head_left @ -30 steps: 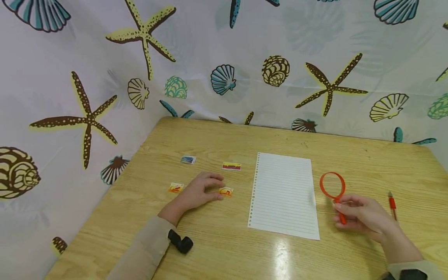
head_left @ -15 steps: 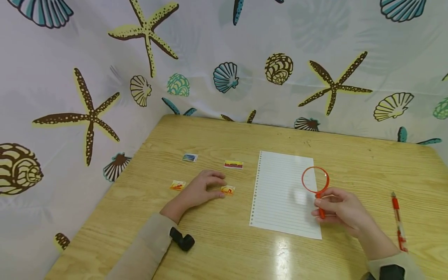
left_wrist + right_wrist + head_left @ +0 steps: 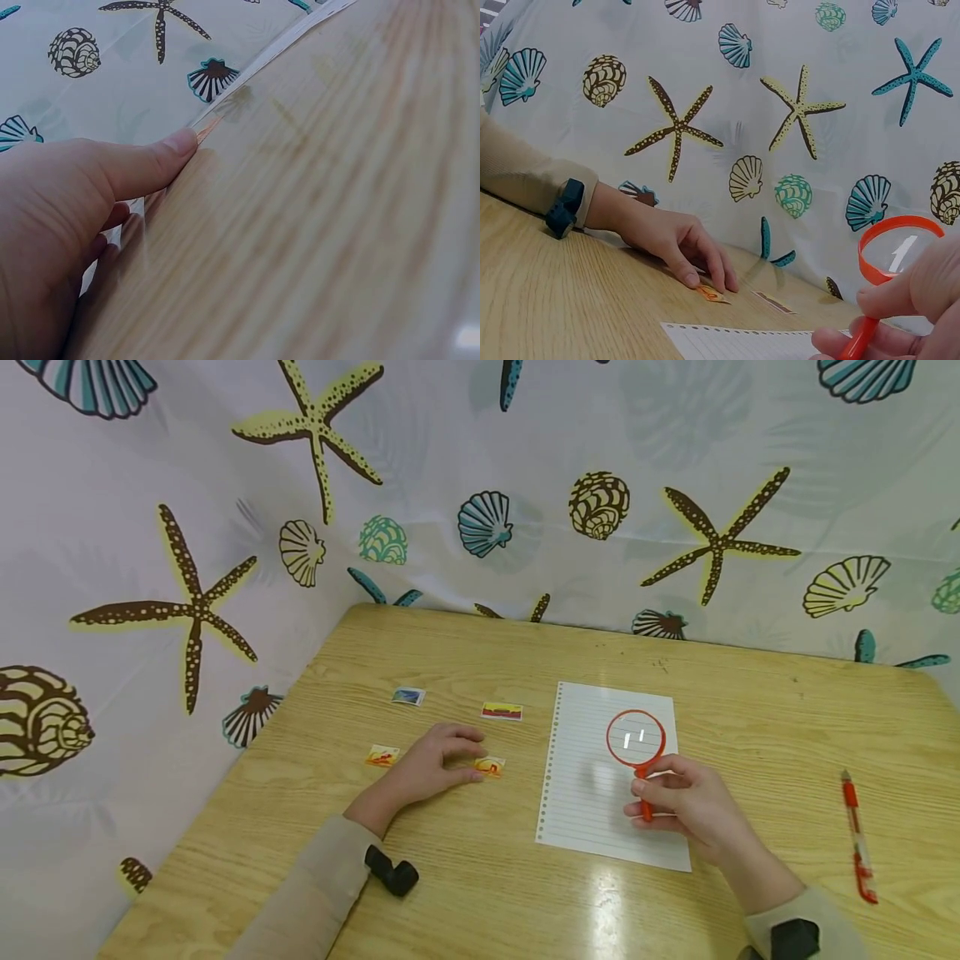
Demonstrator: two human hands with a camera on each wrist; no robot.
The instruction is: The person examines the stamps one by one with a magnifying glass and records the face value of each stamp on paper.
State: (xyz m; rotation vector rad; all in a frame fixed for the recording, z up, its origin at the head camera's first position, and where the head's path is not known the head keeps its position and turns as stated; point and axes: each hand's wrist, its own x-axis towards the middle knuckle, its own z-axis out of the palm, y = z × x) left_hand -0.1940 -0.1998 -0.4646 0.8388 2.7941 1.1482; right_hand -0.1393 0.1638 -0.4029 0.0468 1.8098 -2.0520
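Magnifying glass (image 3: 636, 740): held above the sheet of paper (image 3: 577, 777), ring over the sheet's upper right part, handle toward the person. Right hand (image 3: 693, 802) has thumb and fingers clamped on the red handle, just below the ring. Likely light, stiff plastic; smooth, so it may twist if pinched loosely. Best hold is the handle, there or lower, fingertips off the lens, which would probably smear or scratch. Left hand (image 3: 431, 764) lies left of the sheet, thumb and forefinger apart at the near orange card (image 3: 491, 766); whether they press it, cannot tell. Card looks thin, light, apt to slide or crease; take it by opposite edges or pin it with one fingertip. Three other small cards (image 3: 502, 711) farther left of the sheet or up-left; pen (image 3: 857, 839) to its right.
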